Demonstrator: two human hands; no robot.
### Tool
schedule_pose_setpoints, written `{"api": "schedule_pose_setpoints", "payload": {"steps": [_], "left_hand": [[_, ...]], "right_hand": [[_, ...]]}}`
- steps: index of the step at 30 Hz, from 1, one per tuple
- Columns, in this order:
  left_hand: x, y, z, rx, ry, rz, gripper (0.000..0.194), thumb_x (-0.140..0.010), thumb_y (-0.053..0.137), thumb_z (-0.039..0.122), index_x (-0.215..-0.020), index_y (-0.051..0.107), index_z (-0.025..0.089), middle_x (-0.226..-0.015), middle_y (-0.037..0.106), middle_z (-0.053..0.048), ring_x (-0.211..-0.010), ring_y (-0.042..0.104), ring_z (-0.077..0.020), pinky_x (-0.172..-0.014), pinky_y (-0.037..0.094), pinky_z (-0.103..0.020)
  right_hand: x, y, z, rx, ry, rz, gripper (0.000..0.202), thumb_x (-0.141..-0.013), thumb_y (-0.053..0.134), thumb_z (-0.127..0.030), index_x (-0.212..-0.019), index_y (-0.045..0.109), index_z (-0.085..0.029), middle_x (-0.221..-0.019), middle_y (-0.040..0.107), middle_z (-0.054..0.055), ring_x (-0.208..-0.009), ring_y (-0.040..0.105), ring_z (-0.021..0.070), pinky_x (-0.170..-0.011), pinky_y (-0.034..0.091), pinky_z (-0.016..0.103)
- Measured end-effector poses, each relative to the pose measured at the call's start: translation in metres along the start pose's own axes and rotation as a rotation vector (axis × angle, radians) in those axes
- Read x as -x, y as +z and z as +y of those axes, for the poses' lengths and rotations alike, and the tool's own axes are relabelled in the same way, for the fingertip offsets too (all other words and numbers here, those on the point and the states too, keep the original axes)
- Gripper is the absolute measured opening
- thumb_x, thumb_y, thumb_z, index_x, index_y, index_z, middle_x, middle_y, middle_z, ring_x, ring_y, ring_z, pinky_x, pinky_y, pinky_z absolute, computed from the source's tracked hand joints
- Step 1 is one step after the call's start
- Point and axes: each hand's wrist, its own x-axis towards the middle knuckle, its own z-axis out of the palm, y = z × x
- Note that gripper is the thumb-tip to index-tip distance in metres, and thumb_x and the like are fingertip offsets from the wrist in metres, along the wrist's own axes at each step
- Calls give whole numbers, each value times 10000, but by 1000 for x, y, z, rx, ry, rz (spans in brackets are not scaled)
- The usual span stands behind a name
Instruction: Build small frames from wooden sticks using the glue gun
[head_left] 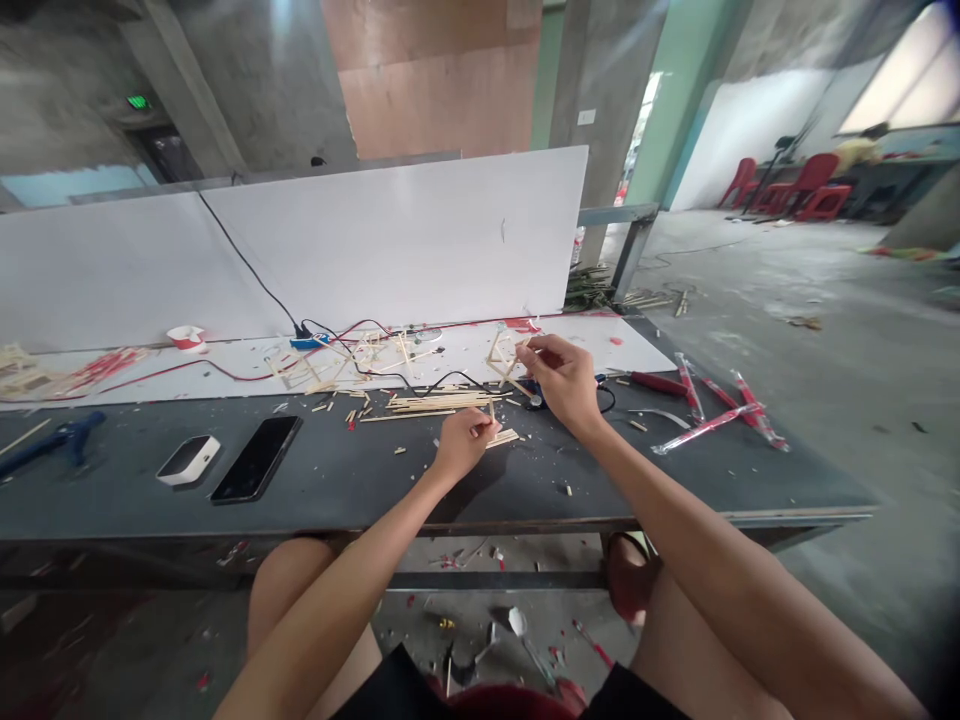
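My left hand [466, 442] is closed in a pinch low over the table, with a short, thin wooden stick [492, 409] standing up from its fingertips. Farther up and to the right, my right hand [564, 378] pinches the edge of a small open frame of wooden sticks [498, 362]. Its fingers hide part of that frame. Between and beyond the hands lies a pile of long, thin sticks [427, 403]. A few shorter sticks [504, 438] rest just right of my left hand.
A phone [256, 460] and a white box-like device [189, 460] lie at left, near a blue glue gun [56, 440]. Red-and-clear wrapped sticks [705, 428] lie at right. A black cable and power strip [309, 342] run before the white panel [375, 240].
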Motion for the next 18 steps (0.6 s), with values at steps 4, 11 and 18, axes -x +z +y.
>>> {"api": "schedule_pose_setpoints", "payload": {"steps": [4, 11, 18], "left_hand": [[1, 1, -1, -5, 11, 1, 224, -899, 618, 289, -699, 650, 192, -729, 658, -10, -636, 557, -123, -634, 439, -241], [1, 3, -4, 46, -3, 0, 158, -881, 653, 317, -782, 645, 194, -852, 704, -23, -697, 607, -127, -637, 463, -235], [3, 1, 1, 78, 58, 52, 185, -929, 609, 332, -796, 596, 205, -941, 721, -30, -725, 619, -128, -672, 487, -248]], "right_hand": [[-6, 4, -1, -21, 26, 21, 281, -839, 715, -448, -844, 720, -167, -660, 593, 10, -578, 507, 128, -541, 404, 283], [-13, 8, -3, 65, -32, 23, 226, -848, 683, -391, -873, 740, -173, -849, 708, 52, -626, 576, 123, -596, 465, 277], [-12, 9, -12, 117, -24, 33, 172, -836, 687, -339, -898, 741, -189, -797, 704, 37, -608, 567, 124, -593, 466, 288]]}}
